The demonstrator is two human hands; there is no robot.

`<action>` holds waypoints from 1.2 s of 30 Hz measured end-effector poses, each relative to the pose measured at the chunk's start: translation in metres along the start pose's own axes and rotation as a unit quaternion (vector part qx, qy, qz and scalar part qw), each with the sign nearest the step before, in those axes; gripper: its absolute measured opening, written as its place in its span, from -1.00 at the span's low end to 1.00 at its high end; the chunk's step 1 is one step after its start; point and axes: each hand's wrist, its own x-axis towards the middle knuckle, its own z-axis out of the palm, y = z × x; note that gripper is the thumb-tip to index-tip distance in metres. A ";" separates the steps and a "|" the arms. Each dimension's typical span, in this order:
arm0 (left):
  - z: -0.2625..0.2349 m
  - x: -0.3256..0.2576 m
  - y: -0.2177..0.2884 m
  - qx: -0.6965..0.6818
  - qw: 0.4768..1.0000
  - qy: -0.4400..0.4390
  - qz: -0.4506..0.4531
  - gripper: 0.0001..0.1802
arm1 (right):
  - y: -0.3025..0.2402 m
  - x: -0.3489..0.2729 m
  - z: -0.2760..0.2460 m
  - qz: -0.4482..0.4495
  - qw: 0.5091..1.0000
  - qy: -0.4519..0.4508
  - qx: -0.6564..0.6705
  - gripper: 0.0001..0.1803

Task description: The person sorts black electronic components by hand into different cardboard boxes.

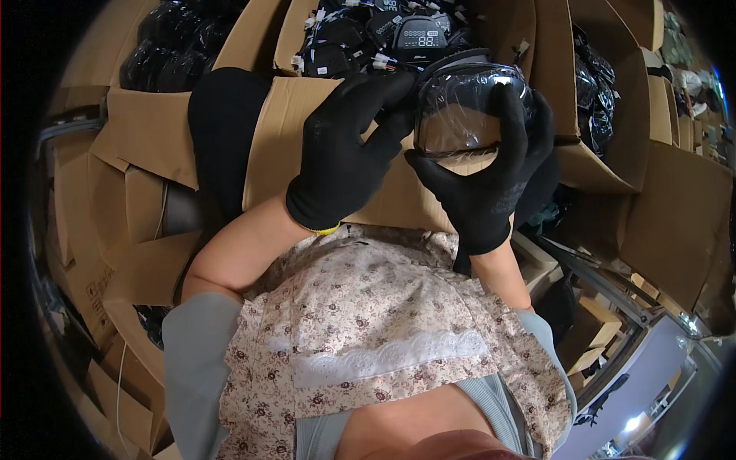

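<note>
"Where's the clear-faced casing?"
"One o'clock, in the gloved right hand, thumb low, fingers curved over its front. The left hand, beside it at nine, is half-curled; I can't tell whether it grips."
"Danger?"
"Slick plastic could slip if fingers loosen, striking the display units at twelve."

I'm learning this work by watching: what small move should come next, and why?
Perhaps tilt the clear-windowed piece slightly with the right hand: that hand holds it, bright glare sits on its upper right, and the left hand is close enough to help steady it.
</note>
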 end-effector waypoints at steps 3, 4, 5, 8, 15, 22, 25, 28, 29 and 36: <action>0.001 -0.004 0.003 -0.006 1.000 0.015 0.007 -0.60 | -0.007 0.000 -0.005 -0.009 1.000 0.006 -0.001 0.14; 0.001 -0.004 0.004 -0.015 1.000 0.016 -0.007 -0.61 | -0.007 0.000 -0.006 -0.008 1.000 0.006 0.000 0.14; 0.001 -0.003 0.003 -0.015 1.000 0.015 -0.007 -0.61 | -0.007 0.000 -0.008 -0.006 1.000 -0.003 -0.010 0.13; 0.000 -0.002 0.004 0.015 0.999 0.017 0.024 -0.62 | -0.007 0.001 -0.013 -0.006 0.999 -0.017 -0.027 0.13; -0.003 -0.001 0.008 0.028 0.998 -0.009 0.052 -0.60 | -0.007 -0.003 -0.010 0.038 0.999 -0.020 0.027 0.14; -0.006 0.007 0.005 0.005 0.998 -0.050 0.049 -0.65 | 0.007 -0.001 -0.005 0.019 0.999 -0.022 0.035 0.15; -0.008 0.007 0.008 0.020 0.997 -0.073 0.015 -0.65 | 0.001 0.007 -0.013 -0.013 0.999 -0.027 -0.014 0.16; -0.001 0.005 0.010 -0.248 0.956 -0.095 -0.125 -0.66 | -0.002 -0.001 -0.001 -0.002 0.997 0.042 0.058 0.16; -0.004 0.005 0.011 -0.249 0.955 -0.103 -0.121 -0.66 | -0.010 0.002 -0.004 0.010 0.999 0.023 0.021 0.17; -0.003 -0.002 0.008 -0.132 0.972 -0.074 -0.180 -0.65 | 0.005 -0.001 0.006 -0.043 0.999 -0.005 0.004 0.05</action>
